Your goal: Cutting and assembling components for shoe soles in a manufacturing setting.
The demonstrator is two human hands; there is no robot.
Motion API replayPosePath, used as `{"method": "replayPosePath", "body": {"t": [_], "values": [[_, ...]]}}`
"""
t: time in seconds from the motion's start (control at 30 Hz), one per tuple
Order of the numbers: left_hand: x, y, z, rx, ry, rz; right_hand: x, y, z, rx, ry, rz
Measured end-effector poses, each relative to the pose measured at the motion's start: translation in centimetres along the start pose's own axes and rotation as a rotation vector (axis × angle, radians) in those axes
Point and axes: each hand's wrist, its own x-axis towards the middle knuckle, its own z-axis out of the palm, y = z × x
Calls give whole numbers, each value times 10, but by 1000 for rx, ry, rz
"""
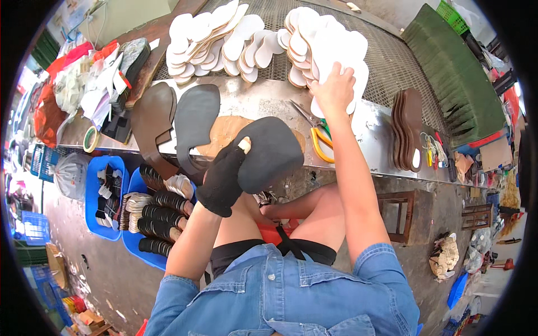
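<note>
My left hand (pixel 224 176), in a black glove with the thumb tip bare, grips a black curved leather piece (pixel 272 154) above the near edge of the bench. Its thumb lies on top of the piece; the fingers beneath are hidden. My bare right hand (pixel 334 92) reaches to the far side, fingers apart, touching a pile of white insoles (pixel 336 45). Scissors with yellow and green handles (pixel 320 144) lie below that hand. Left of the held piece, another black leather piece (pixel 196 112) and several brown leather pieces (pixel 150 120) rest on the metal bench top (pixel 263 89).
A second pile of white insoles (pixel 213 39) lies on the mesh (pixel 274 17). Brown insole-shaped pieces (pixel 407 129) are stacked at right. Blue baskets (pixel 106 159) holding dark and pale parts stand lower left. A tape roll (pixel 91 139) sits at the left edge, a wooden stool (pixel 412 215) under the bench.
</note>
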Motion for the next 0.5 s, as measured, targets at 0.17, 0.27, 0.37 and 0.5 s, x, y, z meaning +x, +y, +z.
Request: {"method": "replayPosePath", "body": {"t": [0.17,0.27,0.37,0.5], "values": [[0,6,-12,98,-20,-25,11,35,-16,510,-39,237],[17,-1,-17,224,-152,106,3,68,-4,1026,2,318],[20,5,-6,48,-28,2,-12,67,-4,1126,11,308],[27,-2,-5,-162,-4,-7,-36,49,-29,1825,-90,429]]}}
